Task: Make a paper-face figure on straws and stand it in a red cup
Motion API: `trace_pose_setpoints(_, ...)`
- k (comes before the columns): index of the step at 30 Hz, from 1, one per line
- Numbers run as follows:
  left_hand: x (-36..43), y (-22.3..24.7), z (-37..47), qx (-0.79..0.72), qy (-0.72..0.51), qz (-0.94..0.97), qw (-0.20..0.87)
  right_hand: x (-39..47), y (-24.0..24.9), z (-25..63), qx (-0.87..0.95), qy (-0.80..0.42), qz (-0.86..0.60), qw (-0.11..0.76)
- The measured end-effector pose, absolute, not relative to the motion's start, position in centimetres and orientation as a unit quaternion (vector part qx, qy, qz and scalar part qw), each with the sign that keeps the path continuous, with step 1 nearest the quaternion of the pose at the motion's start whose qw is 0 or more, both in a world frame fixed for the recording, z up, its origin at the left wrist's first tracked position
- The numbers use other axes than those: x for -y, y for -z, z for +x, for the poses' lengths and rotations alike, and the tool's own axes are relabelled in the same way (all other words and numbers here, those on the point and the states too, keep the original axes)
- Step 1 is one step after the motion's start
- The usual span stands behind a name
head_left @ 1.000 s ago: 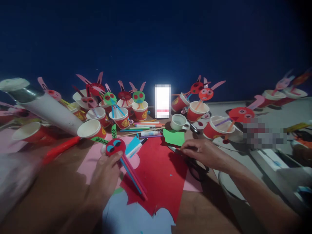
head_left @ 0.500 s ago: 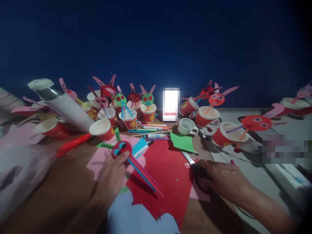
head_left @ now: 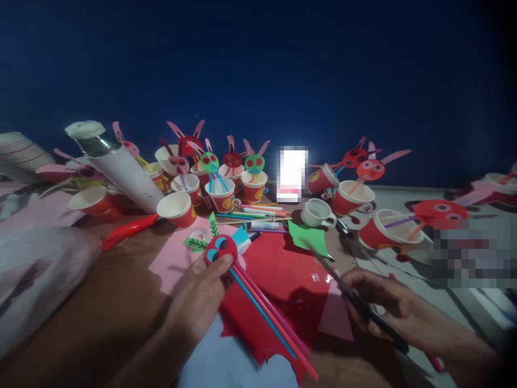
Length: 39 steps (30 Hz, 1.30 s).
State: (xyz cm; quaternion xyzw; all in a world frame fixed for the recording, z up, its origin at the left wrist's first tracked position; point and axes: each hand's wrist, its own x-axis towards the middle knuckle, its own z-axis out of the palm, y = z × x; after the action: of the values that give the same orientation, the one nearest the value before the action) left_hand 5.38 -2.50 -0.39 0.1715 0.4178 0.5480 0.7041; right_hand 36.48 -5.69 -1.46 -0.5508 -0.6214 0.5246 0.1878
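My left hand (head_left: 208, 288) pinches a paper-face puppet (head_left: 222, 250), a red disc with blue eyes, leaf-patterned green ears and several coloured straws slanting down to the right. My thumb presses on the edge of the disc. In my right hand (head_left: 391, 304) is a pair of scissors (head_left: 359, 304) with black handles, its blade pointing up and left. The blade is blurred. Below both hands lies a jagged-edged red paper sheet (head_left: 278, 264), partly over a light blue sheet (head_left: 238, 355). Pink paper (head_left: 167, 269) lies behind my left hand.
Several red paper cups (head_left: 175, 210) holding similar puppets line the back. A leaning white bottle (head_left: 125, 172) and a plastic bag (head_left: 44, 285) are at the left. A white mug (head_left: 317, 213), green paper (head_left: 309, 238), markers (head_left: 262, 210) and a glowing, pixelated screen (head_left: 291, 172) occupy the middle.
The puppet has moved right and its straws reach lower. My right hand has lifted the scissors from near the paper and turned them. The view has shifted slightly left.
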Motion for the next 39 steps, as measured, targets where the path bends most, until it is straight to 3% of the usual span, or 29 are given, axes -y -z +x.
trace_pose_setpoints(3, 3.2, -0.4, 6.0, -0.387, -0.555, 0.121, 0.726, 5.2, 2.1, 34.6, 0.638, -0.558, -0.481, 0.222)
trace_pose_setpoints(10, 3.6, -0.8, 7.0, -0.364, -0.574, 0.119, 0.724, 4.6, 2.4, 29.4, 0.676, -0.621, -0.358, 0.171)
trace_pose_setpoints(39, 4.3, -0.6, 7.5, -0.417, -0.523, 0.177, 0.722, 3.9, 1.5, 25.6, 0.725, -0.568, -0.341, 0.187)
